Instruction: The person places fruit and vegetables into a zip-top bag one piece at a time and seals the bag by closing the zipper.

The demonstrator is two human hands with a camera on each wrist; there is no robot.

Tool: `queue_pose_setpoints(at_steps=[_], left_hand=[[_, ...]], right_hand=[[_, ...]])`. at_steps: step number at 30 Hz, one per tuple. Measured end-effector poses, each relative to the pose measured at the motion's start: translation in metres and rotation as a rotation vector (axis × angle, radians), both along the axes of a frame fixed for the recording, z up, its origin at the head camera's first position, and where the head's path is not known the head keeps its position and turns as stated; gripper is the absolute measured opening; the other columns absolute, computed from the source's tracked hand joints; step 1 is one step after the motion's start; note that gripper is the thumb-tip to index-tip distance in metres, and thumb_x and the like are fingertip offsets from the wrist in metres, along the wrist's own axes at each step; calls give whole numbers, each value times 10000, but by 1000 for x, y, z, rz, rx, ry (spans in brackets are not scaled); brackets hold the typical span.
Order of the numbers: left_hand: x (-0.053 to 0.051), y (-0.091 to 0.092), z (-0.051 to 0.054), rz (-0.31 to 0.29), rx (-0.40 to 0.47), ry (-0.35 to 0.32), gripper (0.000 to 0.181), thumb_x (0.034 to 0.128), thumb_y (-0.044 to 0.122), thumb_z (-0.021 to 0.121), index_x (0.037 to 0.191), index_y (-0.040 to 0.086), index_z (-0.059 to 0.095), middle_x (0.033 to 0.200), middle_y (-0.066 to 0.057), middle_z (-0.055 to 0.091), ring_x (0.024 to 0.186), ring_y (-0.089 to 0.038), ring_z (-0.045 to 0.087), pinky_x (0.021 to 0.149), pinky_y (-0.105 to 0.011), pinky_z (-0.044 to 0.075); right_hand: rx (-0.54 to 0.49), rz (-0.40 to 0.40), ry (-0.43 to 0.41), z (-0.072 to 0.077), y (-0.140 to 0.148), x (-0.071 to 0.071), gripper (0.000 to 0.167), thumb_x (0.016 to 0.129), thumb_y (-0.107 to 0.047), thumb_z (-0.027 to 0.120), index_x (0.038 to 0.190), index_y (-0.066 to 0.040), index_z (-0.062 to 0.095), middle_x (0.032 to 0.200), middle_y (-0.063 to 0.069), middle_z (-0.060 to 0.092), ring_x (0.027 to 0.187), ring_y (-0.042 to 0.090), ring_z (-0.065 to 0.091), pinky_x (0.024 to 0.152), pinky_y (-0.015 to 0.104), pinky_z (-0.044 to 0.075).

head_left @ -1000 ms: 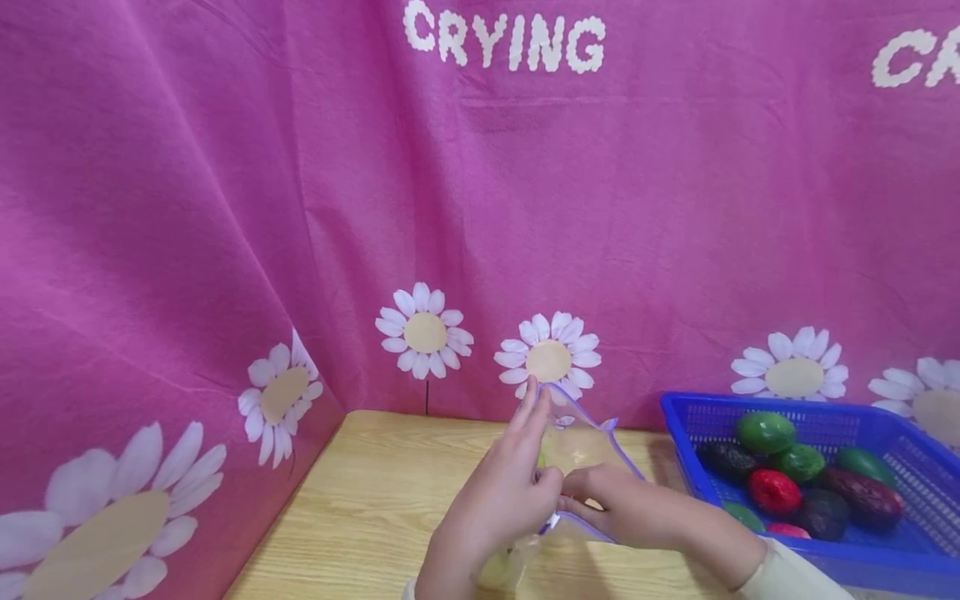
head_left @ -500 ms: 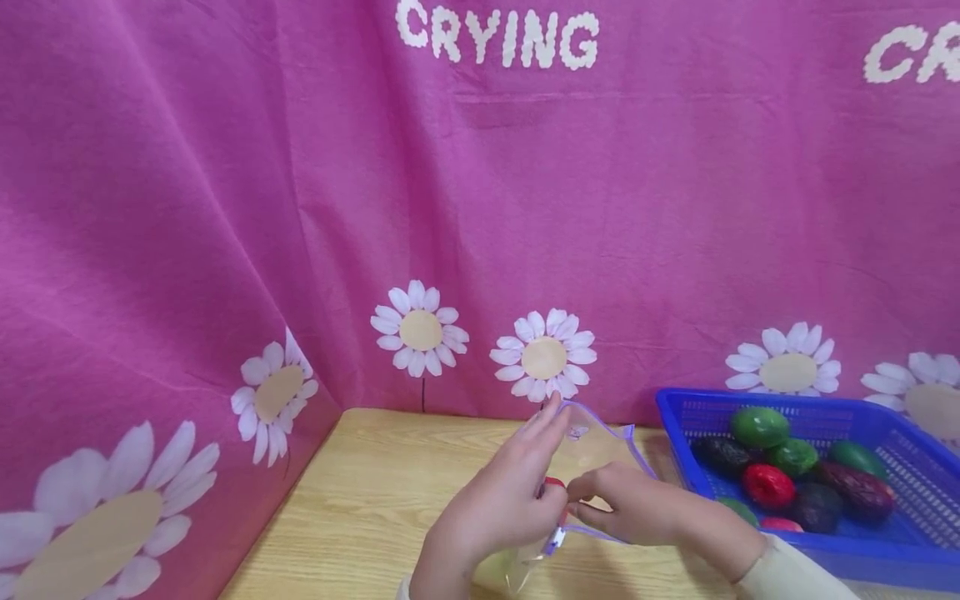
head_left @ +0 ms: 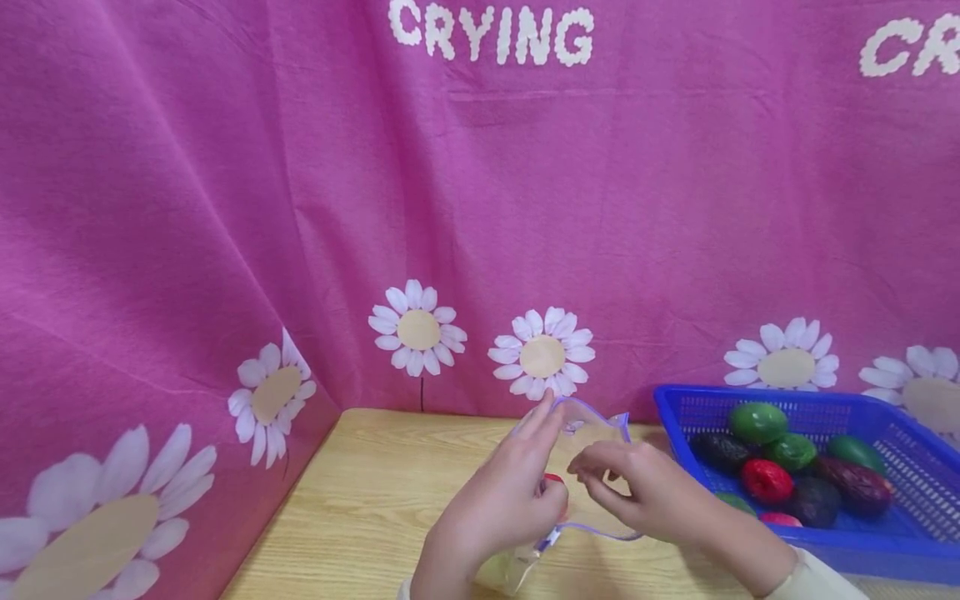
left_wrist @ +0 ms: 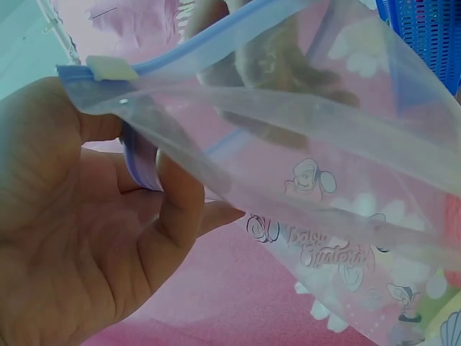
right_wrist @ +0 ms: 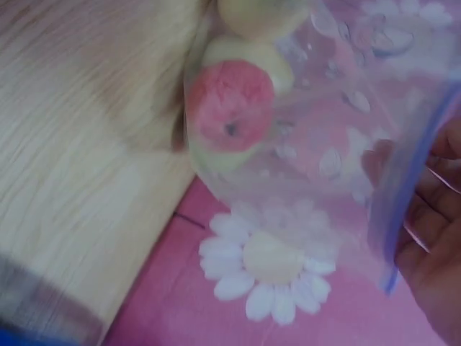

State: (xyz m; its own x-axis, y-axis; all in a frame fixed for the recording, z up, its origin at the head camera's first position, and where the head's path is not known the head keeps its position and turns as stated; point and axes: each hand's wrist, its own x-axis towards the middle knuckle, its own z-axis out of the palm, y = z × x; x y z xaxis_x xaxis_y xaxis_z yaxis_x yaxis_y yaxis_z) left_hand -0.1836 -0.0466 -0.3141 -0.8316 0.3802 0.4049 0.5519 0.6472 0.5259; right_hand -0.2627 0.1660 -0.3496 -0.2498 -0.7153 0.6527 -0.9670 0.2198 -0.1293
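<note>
My left hand (head_left: 504, 492) holds the mouth of a clear zip bag (left_wrist: 346, 180) with a purple rim, gripping its edge beside the white slider (left_wrist: 112, 68). The left wrist view shows the thumb and curled fingers around that rim. At the bag's mouth, my right hand (head_left: 645, 492) has loosely bent fingers with nothing visible between them. A red round fruit (right_wrist: 234, 104) lies inside the bag with pale yellow-green fruit (right_wrist: 263, 14). In the head view, the left hand mostly hides the bag's contents.
A blue plastic basket (head_left: 686, 475) stands on the wooden table (head_left: 360, 500) to the right. It contains green, dark and red fruit, including a green avocado-like one (head_left: 759, 422). A pink cloth (head_left: 525, 208) with printed daisies hangs behind and at the left.
My right hand has drawn back a little to the right from the red fruit, which shows behind my left thumb. My left hand has kept its hold on the bag.
</note>
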Motion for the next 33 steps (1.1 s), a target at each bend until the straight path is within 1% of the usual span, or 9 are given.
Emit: queue_pose_setpoints(at_steps=[7, 11, 14, 17, 19, 22, 27, 30, 33], left_hand=[[-1, 4, -1, -6, 24, -14, 797, 841, -15, 531, 1598, 63, 296, 1693, -58, 154, 1527, -232, 236, 1004, -305, 428], [-2, 5, 0, -3, 26, -7, 801, 839, -27, 534, 1599, 95, 312, 1693, -57, 157, 1531, -242, 227, 972, -290, 440], [-2, 5, 1, 9, 28, -8, 804, 839, -37, 534, 1597, 140, 330, 1691, -58, 165, 1530, -248, 233, 952, -293, 449], [-1, 4, 1, 24, 22, -11, 809, 840, -38, 530, 1595, 175, 336, 1690, -58, 173, 1525, -262, 246, 963, -331, 452], [0, 4, 0, 30, 13, -4, 813, 836, -37, 531, 1594, 186, 337, 1689, -63, 176, 1521, -278, 257, 974, -362, 453], [1, 4, 0, 29, 1, 12, 807, 825, -32, 533, 1579, 195, 358, 1687, -70, 183, 1511, -300, 278, 971, -387, 458], [1, 5, -1, 29, -7, 20, 793, 826, -26, 532, 1572, 188, 369, 1688, -56, 182, 1509, -287, 285, 952, -374, 456], [1, 4, -1, 37, -8, 9, 804, 840, -19, 535, 1595, 167, 334, 1692, -40, 169, 1519, -263, 263, 975, -373, 447], [2, 4, -1, 43, -7, 5, 814, 845, -17, 538, 1607, 158, 311, 1693, -38, 165, 1526, -259, 246, 997, -382, 441]], right_hand=[[-183, -192, 5, 12, 53, -8, 337, 796, 135, 716, 982, -146, 726, 867, -90, 698, 709, -26, 592, 591, 122, 477], [-233, -373, -1, 13, 95, -20, 283, 820, 99, 729, 964, -144, 744, 886, -75, 729, 763, -45, 624, 625, 111, 487], [-233, -524, -78, 7, 126, -31, 172, 883, 14, 716, 962, -135, 749, 853, -100, 729, 740, -74, 619, 613, 111, 471], [-161, -618, -149, -9, 150, -42, 74, 912, -55, 711, 954, -107, 744, 839, -95, 723, 732, -97, 591, 605, 166, 476], [-75, -608, -202, -22, 161, -47, 55, 907, -60, 719, 950, -90, 736, 849, -74, 722, 755, -95, 595, 624, 198, 497], [95, -509, -304, -40, 172, -50, 80, 901, -83, 735, 978, -63, 725, 892, -56, 721, 816, -85, 594, 668, 243, 522], [323, -311, -584, -46, 179, -59, 203, 950, -102, 680, 1101, 34, 680, 1030, 56, 722, 938, -52, 599, 753, 242, 525], [387, -275, -633, -43, 174, -67, 232, 931, -90, 687, 1102, 66, 670, 1044, 117, 716, 942, 21, 622, 770, 276, 531], [446, -317, -623, -40, 165, -72, 261, 878, -107, 726, 1085, 45, 680, 1032, 127, 711, 945, 171, 651, 782, 338, 533]])
